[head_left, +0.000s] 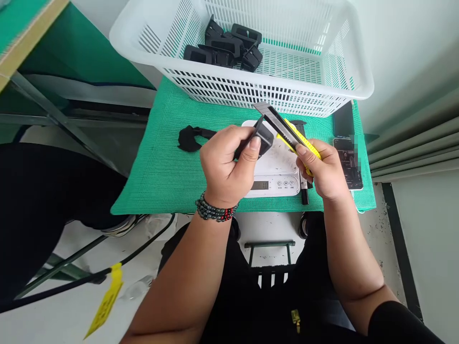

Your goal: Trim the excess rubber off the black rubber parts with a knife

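Note:
My left hand (229, 165) is closed round a black plastic part (264, 138), holding it tilted above the white digital scale (279, 165). In my right hand (321, 167) is a yellow utility knife (304, 143). Its blade (263, 109) is out and points up and left, beside the upper edge of the part; whether it touches I cannot tell. Part of the scale is hidden behind my hands and the knife. A black marker pen (304, 191) lies at the scale's right edge, under my right hand.
A white slotted basket (304, 91) with several black plastic parts (224, 48) stands at the back of the green-covered table (154, 177). Left of the scale lies a crumpled black item (190, 138). A phone (349, 165) lies at right. Another person's dark-clothed leg (53, 191) is at left.

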Motion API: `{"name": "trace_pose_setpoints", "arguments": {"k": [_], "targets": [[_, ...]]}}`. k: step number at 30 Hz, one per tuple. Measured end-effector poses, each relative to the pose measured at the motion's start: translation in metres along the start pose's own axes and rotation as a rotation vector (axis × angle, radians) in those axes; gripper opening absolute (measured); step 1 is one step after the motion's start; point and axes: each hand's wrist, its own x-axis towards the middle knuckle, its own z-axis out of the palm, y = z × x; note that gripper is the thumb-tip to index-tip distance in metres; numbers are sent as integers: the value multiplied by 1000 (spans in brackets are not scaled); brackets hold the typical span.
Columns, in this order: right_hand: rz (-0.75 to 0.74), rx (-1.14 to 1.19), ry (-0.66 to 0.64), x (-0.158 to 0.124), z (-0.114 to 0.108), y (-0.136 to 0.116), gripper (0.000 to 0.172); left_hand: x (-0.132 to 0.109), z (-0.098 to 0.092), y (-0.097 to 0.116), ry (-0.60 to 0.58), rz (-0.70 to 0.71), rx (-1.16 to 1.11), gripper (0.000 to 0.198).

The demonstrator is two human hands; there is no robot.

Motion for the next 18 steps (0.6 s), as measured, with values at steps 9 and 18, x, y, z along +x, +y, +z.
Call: {"name": "trace_pose_setpoints", "arguments": {"k": [9, 18], "targets": [[-9, 20, -24, -10, -1, 0, 55, -4, -3, 8, 14, 42, -85, 28], [31, -81, 30, -17, 2, 12, 59, -18, -1, 26, 31, 179, -108, 17]]}}
